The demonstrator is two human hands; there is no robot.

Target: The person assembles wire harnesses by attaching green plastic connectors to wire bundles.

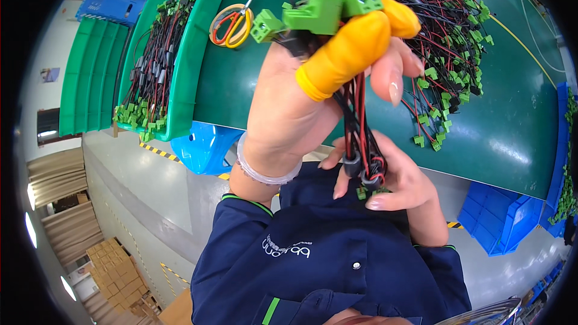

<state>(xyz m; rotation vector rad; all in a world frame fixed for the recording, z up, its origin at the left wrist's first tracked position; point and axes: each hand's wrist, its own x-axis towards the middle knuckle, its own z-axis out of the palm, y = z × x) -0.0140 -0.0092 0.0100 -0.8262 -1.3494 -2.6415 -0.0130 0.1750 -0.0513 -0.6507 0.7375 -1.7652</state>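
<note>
My left hand (286, 105), wearing yellow finger cots (346, 51), is closed around a bundle of red-and-black wire harnesses (355, 111) held up close to the camera. Green terminal connectors (325, 9) stick out above its fingers, with a black connector piece among them. The wires hang down out of the fist toward my body. At their lower end, my right hand (406, 171) curls its fingers and thumb around the dark cylindrical cores (361, 168). Small green connectors (370, 192) show by its thumb. The palm side of the right-hand grip is partly hidden.
A big heap of similar harnesses (445, 54) covers the right of the green table (506, 138). At left stands a green bin (201, 54) of harnesses, with yellow-handled scissors (233, 24) beside it. A blue stool (205, 147) and blue crates (500, 216) stand below the table edge.
</note>
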